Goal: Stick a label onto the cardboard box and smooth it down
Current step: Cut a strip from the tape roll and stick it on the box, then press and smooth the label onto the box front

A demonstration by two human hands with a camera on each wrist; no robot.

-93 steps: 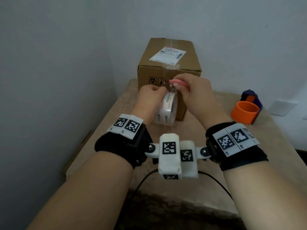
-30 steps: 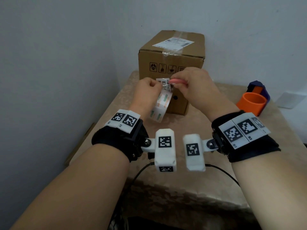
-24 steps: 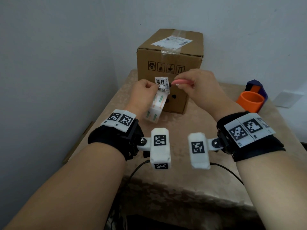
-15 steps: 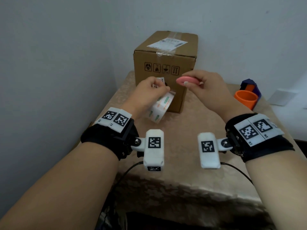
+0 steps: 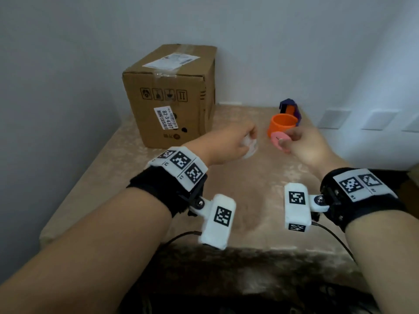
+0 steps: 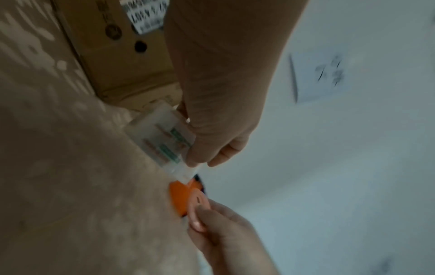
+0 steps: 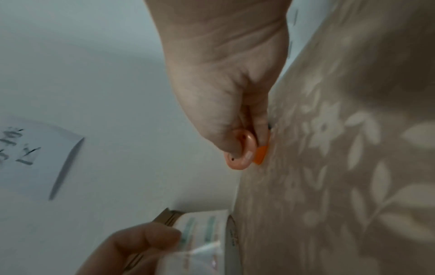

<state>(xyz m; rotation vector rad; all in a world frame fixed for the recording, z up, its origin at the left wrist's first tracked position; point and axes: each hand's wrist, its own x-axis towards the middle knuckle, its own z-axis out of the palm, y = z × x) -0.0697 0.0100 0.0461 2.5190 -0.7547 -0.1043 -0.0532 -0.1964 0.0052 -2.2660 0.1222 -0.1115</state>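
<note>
The cardboard box (image 5: 181,82) stands at the back left of the table. A small white label (image 5: 166,117) with black print is stuck on its front face, also visible in the left wrist view as the label (image 6: 146,20). My left hand (image 5: 247,141) is to the right of the box and grips a roll of labels (image 6: 164,139), which is mostly hidden in the head view. My right hand (image 5: 288,141) pinches a pink oval tool (image 5: 280,139) just in front of the orange cup. Neither hand touches the box.
An orange cup (image 5: 282,124) and a purple object (image 5: 291,107) stand at the back right, close behind the hands. The table (image 5: 249,189) has a beige floral cloth. Walls close in at the left and behind. A cable hangs at the front edge.
A label came off the roll and now sits on the box front. Both hands have moved right, away from the box and towards the orange cup, still holding roll and pink tool.
</note>
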